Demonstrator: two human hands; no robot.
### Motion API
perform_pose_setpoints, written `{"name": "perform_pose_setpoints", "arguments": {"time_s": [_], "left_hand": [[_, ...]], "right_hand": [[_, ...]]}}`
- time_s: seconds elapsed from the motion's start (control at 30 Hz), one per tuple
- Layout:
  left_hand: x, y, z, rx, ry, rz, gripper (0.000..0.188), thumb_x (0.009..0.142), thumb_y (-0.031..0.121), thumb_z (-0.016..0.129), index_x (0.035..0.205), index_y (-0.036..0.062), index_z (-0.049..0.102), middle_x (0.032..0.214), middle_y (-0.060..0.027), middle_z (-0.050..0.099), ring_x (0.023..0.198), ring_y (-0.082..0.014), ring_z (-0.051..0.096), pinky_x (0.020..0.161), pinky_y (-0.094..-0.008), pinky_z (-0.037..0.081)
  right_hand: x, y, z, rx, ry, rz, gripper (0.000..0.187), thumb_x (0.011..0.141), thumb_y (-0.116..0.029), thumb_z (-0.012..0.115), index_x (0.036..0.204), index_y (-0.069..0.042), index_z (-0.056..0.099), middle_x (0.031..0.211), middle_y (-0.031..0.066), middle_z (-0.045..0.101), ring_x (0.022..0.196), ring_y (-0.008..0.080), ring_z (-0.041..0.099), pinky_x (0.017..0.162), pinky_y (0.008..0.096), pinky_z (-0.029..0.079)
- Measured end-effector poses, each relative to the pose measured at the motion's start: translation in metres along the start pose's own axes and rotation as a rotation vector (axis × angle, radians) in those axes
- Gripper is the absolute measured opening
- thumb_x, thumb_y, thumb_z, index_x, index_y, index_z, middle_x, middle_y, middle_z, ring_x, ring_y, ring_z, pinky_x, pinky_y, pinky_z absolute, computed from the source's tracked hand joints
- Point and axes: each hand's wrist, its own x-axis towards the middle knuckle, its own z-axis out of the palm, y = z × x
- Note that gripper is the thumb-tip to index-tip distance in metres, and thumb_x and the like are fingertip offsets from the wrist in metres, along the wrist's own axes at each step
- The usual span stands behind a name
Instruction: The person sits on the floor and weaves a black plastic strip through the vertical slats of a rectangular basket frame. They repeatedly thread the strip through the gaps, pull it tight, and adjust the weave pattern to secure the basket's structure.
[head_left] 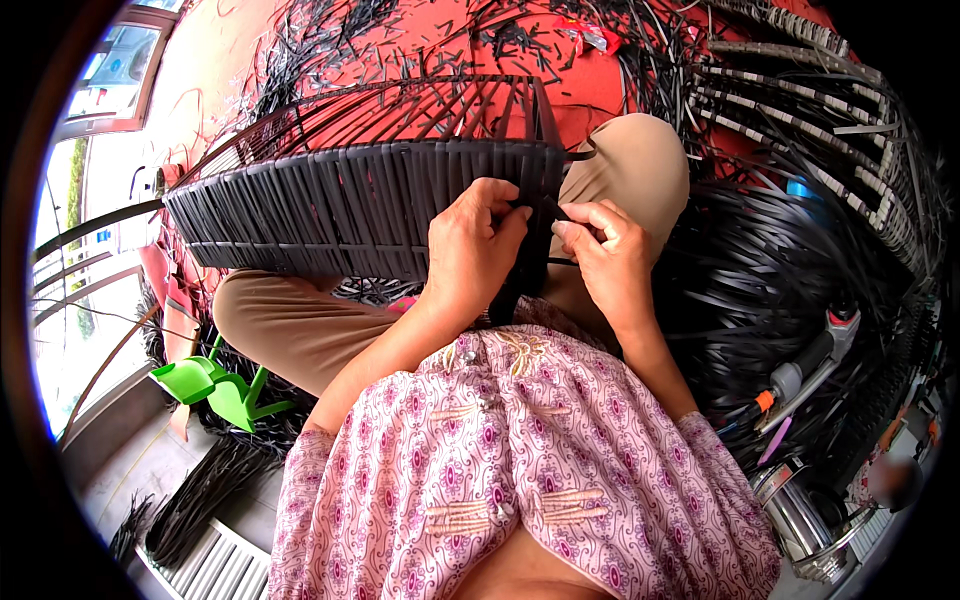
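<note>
Black woven frame [310,200] lies across the person's lap, mostly to the left of the left hand [468,245], its near end just under both hands. Its long axis runs roughly left to right: one end points away to the far left of the left hand, the other toward the right hand [610,255]. The closely wrapped side faces the person, while open dark ribs [400,108] spread beyond the left hand, on the far side.

The left hand is curled against the wrapped side near that right-hand end, thumb and forefinger drawn close together; whether they grip a strip I cannot tell. The right hand, just beside it, pinches a narrow black strip [553,208] between thumb and fingers at the frame's corner.

Of containers, a shiny metal vessel [795,510] lies well below and to the right of the right hand; its contents cannot be made out. A green plastic scoop-like piece [190,380] sits well below and left of the left hand. Loose black strips [760,270] heap up to the right of the right hand, and a grey-and-black banded frame [800,95] stands beyond them.
</note>
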Motion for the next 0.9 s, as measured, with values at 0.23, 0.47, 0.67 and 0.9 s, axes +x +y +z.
{"name": "perform_pose_setpoints", "arguments": {"time_s": [0.23, 0.47, 0.67, 0.9], "left_hand": [[0.006, 0.010, -0.009, -0.082, -0.104, -0.132, 0.020, 0.088, 0.008, 0.079, 0.102, -0.0027, 0.068, 0.080, -0.0088, 0.073, 0.071, -0.0112, 0.067, 0.066, -0.0282, 0.054], [0.009, 0.006, -0.013, -0.127, -0.163, -0.115, 0.026, 0.089, 0.008, 0.079, 0.109, -0.0047, 0.069, 0.080, -0.0068, 0.072, 0.072, -0.0076, 0.063, 0.066, -0.0266, 0.053], [0.013, 0.001, -0.024, -0.031, -0.237, 0.050, 0.025, 0.091, 0.009, 0.076, 0.111, -0.0052, 0.070, 0.086, -0.0119, 0.073, 0.075, -0.0177, 0.070, 0.068, -0.0310, 0.054], [0.014, -0.002, -0.030, 0.127, -0.241, 0.178, 0.017, 0.088, 0.011, 0.076, 0.098, -0.0020, 0.071, 0.087, -0.0154, 0.071, 0.082, -0.0345, 0.072, 0.072, -0.0408, 0.054]], "right_hand": [[-0.005, 0.001, 0.003, -0.039, 0.046, -0.080, 0.016, 0.086, 0.001, 0.079, 0.101, 0.002, 0.074, 0.085, 0.0109, 0.072, 0.069, 0.0178, 0.069, 0.063, 0.0314, 0.054], [-0.005, -0.004, 0.007, -0.130, 0.020, -0.155, 0.015, 0.086, 0.002, 0.075, 0.101, 0.001, 0.075, 0.089, 0.0140, 0.072, 0.074, 0.0272, 0.071, 0.069, 0.0363, 0.055], [-0.001, -0.006, 0.010, -0.108, -0.039, -0.153, 0.015, 0.085, 0.003, 0.071, 0.099, 0.000, 0.076, 0.087, 0.0155, 0.071, 0.079, 0.0320, 0.072, 0.072, 0.0392, 0.056], [0.004, -0.014, 0.014, -0.282, -0.025, -0.254, 0.018, 0.083, 0.000, 0.075, 0.101, -0.003, 0.074, 0.089, 0.0141, 0.072, 0.083, 0.0348, 0.071, 0.075, 0.0424, 0.057]]}}
